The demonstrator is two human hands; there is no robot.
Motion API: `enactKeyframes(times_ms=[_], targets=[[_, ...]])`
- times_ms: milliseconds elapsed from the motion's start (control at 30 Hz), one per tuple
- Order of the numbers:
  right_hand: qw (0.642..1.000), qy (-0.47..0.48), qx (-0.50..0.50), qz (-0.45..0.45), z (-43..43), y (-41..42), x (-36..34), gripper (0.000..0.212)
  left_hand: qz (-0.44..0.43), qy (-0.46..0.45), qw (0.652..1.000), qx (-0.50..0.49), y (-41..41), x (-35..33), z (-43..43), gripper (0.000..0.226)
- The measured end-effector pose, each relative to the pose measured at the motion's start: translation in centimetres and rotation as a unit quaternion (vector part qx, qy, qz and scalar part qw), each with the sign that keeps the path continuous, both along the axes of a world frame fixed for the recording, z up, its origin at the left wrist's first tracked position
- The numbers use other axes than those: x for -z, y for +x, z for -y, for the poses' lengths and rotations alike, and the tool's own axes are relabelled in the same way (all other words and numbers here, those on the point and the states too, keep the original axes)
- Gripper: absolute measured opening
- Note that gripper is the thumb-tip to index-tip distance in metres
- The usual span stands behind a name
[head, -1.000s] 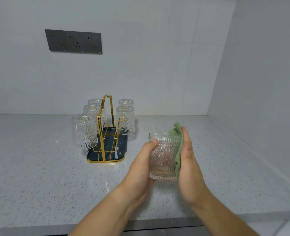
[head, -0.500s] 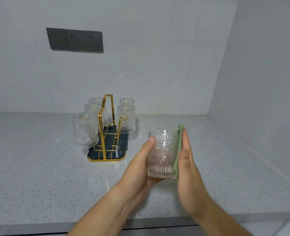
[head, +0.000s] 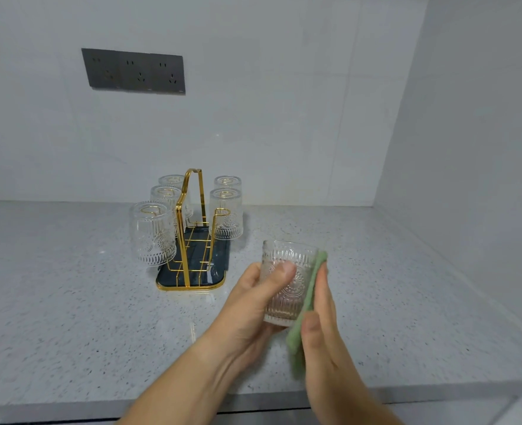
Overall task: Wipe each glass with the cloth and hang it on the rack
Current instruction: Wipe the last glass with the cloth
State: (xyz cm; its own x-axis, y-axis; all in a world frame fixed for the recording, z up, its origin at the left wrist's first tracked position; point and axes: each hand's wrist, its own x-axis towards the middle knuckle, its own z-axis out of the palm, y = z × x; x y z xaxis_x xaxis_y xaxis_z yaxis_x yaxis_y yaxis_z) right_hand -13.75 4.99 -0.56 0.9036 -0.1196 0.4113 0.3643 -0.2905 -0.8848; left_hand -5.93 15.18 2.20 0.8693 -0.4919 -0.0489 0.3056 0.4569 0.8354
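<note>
Mostly hidden, left fingers (head: 276, 276) grip the glass (head: 286, 253); straight right fingers (head: 322, 291) press cloth (head: 296, 337).

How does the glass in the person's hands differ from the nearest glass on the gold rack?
The held glass is mouth up; the nearest rack glass hangs mouth down. The left hand grips the held glass, green cloth pressed against it; the nearest rack glass is untouched. Both are clear, with embossed patterns.
</note>
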Motion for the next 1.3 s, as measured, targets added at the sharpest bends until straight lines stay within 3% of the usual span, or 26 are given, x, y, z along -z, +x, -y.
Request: enactKeyframes(times_ms=[167,367,467,567,733,967,1167,1233,1300], targets=[[0.994,0.104,-0.010,-0.005,2.6,1.7,-3.9,0.077,0.034,0.015,0.997,0.071,-0.8,0.6,0.1,0.050],[0.996,-0.019,-0.067,-0.063,5.6,1.9,-8.0,0.077,0.058,0.040,0.993,0.100,0.2,0.2,-0.5,0.050],[0.990,-0.091,-0.074,-0.074,5.7,1.5,-9.2,0.081,0.064,0.031,0.990,0.122,0.5,0.3,-1.0,0.066],[0.990,-0.113,-0.071,-0.042,6.6,1.0,-9.2,0.076,0.053,-0.008,0.990,0.131,0.7,0.2,-1.5,0.075],[0.978,-0.189,-0.086,0.008,7.7,0.0,-8.0,0.074,0.051,-0.026,0.992,0.116,0.5,0.0,-1.6,0.109],[0.925,-0.309,-0.159,-0.157,8.7,-1.2,-9.4,0.058,0.061,0.000,0.990,0.130,0.5,0.9,-1.5,0.109],[0.916,-0.228,-0.250,-0.214,8.3,-1.4,-10.0,0.052,0.064,0.027,0.983,0.170,0.1,1.2,-1.3,0.105],[0.934,-0.184,-0.243,-0.187,8.7,-1.6,-10.2,0.057,0.060,0.019,0.979,0.196,0.3,1.0,-1.4,0.105],[0.957,-0.189,-0.181,-0.128,9.3,-1.9,-10.0,0.067,0.049,0.003,0.973,0.226,0.5,0.7,-1.7,0.083]])
